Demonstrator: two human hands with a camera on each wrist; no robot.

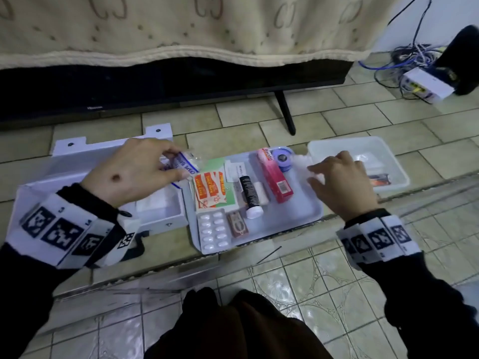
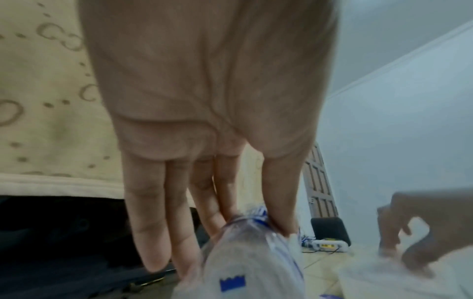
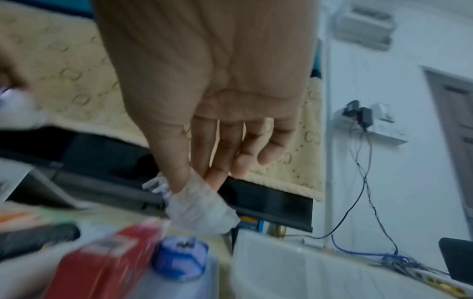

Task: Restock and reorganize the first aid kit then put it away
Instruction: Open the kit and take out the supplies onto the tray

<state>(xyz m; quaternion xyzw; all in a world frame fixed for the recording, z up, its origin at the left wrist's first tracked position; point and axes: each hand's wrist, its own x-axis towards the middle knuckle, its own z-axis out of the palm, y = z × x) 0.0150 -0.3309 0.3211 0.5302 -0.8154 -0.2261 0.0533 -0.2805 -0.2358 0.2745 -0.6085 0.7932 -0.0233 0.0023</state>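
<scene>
While left hand [image 1: 134, 172] pinches bandage packet [image 1: 185, 164], right hand [image 1: 342, 182] pinches white wad [image 3: 202, 214], television [image 1: 155, 84] behind.

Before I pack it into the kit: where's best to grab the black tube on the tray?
Pinch the black tube across its mid-body from above. It lies flat, white cap toward you, with the small white roll close on its right, so there is little room to come in sideways.
</scene>
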